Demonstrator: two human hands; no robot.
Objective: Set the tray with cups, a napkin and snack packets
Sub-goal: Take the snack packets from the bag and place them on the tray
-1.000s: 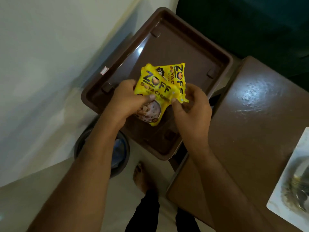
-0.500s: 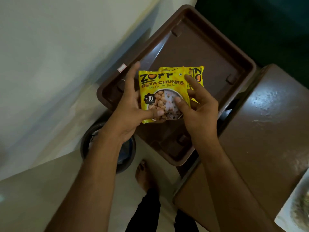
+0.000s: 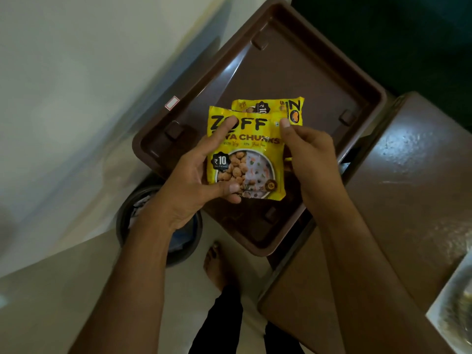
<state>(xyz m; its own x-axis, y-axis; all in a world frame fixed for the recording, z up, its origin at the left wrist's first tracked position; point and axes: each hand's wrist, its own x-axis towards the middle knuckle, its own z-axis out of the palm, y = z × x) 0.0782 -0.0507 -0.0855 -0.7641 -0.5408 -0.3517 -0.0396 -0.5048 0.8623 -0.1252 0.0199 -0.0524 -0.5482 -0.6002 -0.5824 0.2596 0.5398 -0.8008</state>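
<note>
Two yellow snack packets are held above the brown plastic tray (image 3: 316, 72). The front packet (image 3: 251, 159) faces me with its label upright. The second packet (image 3: 288, 108) lies behind it, turned sideways, with only its top strip showing. My left hand (image 3: 194, 180) grips the front packet's left edge, forefinger across the label and thumb at its lower edge. My right hand (image 3: 309, 154) pinches the packets at their right edge. The tray's floor is bare; no cups or napkin are in view.
The tray sits tilted beside a glossy brown table (image 3: 413, 190) on the right. A dark round bin (image 3: 158, 226) stands on the floor under my left wrist. A white dish (image 3: 457, 310) is at the right edge. My bare foot (image 3: 219, 267) is below the tray.
The front packet was turned from slanted to upright, label facing me. The second packet slid behind it. My left forefinger moved onto the label.
</note>
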